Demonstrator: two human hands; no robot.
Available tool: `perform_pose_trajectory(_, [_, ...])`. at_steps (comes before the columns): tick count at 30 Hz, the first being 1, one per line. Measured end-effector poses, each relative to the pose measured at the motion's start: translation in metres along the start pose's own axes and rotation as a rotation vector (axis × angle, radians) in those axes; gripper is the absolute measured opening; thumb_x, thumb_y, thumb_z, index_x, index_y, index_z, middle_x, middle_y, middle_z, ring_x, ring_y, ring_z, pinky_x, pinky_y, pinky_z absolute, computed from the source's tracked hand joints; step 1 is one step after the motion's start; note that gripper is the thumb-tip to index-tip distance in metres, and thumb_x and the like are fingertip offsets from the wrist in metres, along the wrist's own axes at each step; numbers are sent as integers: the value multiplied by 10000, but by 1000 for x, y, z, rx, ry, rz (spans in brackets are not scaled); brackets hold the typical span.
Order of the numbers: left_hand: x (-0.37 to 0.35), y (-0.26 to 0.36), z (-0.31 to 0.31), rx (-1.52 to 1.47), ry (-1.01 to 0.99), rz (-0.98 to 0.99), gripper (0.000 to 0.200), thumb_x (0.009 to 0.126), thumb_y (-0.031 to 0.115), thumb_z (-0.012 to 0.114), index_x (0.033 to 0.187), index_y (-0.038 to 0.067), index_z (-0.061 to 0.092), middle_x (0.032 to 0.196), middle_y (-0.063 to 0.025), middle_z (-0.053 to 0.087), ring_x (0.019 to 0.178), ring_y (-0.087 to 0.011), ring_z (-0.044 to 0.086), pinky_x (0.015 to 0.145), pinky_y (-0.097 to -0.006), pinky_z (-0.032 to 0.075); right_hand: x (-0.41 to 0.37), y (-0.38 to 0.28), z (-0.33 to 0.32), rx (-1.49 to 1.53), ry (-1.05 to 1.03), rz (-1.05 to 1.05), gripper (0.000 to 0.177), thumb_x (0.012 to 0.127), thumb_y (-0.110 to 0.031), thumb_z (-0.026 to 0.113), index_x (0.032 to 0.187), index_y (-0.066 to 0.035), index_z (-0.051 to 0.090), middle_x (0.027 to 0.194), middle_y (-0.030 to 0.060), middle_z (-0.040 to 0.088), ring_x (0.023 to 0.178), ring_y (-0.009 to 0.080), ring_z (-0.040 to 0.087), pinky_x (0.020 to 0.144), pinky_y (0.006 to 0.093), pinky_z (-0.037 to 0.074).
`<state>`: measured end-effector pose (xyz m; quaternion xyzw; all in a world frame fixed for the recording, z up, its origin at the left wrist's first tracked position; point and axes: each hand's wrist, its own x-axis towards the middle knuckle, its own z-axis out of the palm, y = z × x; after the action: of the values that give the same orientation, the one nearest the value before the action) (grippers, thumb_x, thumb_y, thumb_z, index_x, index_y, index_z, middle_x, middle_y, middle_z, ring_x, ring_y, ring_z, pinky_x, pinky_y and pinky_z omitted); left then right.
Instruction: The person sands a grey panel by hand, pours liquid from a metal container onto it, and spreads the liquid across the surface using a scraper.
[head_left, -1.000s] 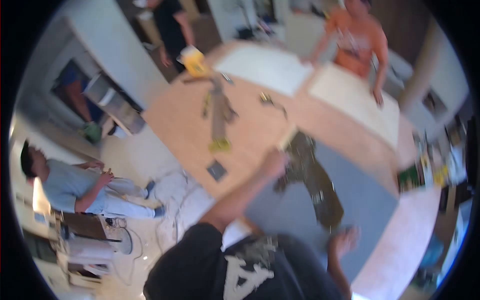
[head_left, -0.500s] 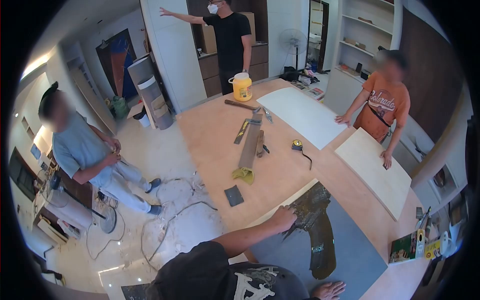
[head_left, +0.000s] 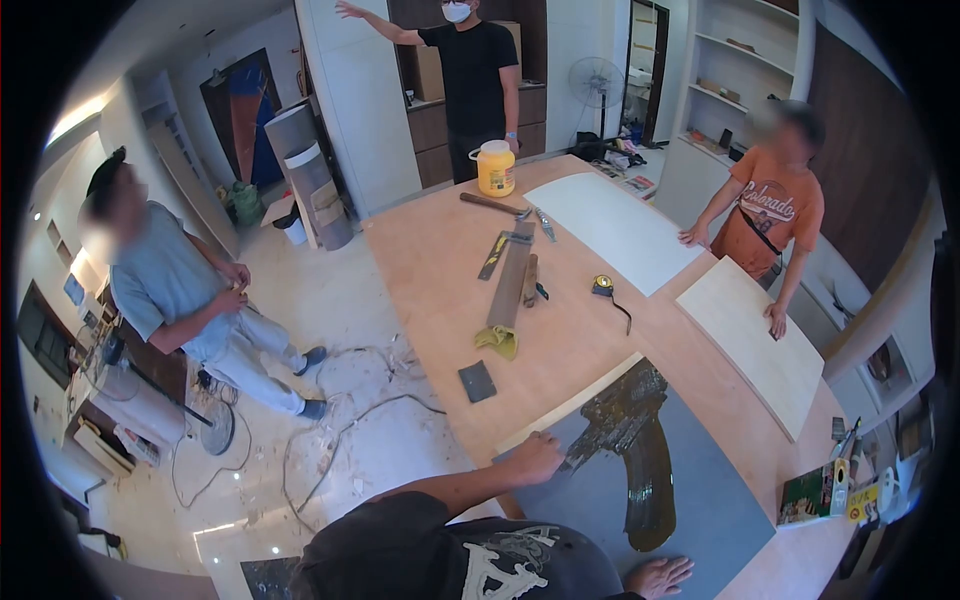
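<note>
My left hand (head_left: 540,456) is closed in a fist over the left part of a grey sheet (head_left: 712,490). Whatever it grips is hidden beneath the fingers. Just to its right, wet dark-brown glue (head_left: 650,490) forms a thick strip, with a thinner streaked patch towards the hand. My right hand (head_left: 660,577) lies flat on the sheet's near edge, fingers stretched out, below the end of the glue strip. A pale strip of board (head_left: 570,403) shows along the sheet's far left edge.
The wooden tabletop (head_left: 420,260) carries a dark square pad (head_left: 477,381), tape measure (head_left: 602,286), hammer (head_left: 495,204), yellow jar (head_left: 495,168), white sheet (head_left: 610,225) and pale board (head_left: 755,340). Three people stand around it. Cables (head_left: 350,430) cross the littered floor at left.
My left hand has moved left and slightly nearer to me across the grey sheet, away from the thick glue. My right hand stays flat. The camera view has shifted slightly.
</note>
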<state>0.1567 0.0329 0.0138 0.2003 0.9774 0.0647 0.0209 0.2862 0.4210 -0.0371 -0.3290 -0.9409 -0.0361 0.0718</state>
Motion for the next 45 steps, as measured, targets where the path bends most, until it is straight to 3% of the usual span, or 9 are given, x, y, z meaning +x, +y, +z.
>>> perform_pose_trajectory(12, [-18, 3, 17, 7, 68, 9, 172, 821, 228, 626, 898, 96, 704, 998, -79, 626, 1026, -269, 592, 871, -433, 487, 0, -3, -9, -5, -3, -4, 596, 1023, -378, 399, 1526, -63, 444, 1625, 177, 379, 1513, 379, 315, 1115, 667, 307])
perform_pose_trajectory(45, [-7, 5, 5, -46, 17, -38, 159, 753, 228, 696, 850, 109, 739, 962, -59, 657, 1003, -254, 617, 805, -446, 502, 1, -3, -4, 17, 10, 2, 595, 1011, -390, 413, 1519, -85, 460, 1631, 167, 374, 1512, 369, 323, 1117, 677, 298])
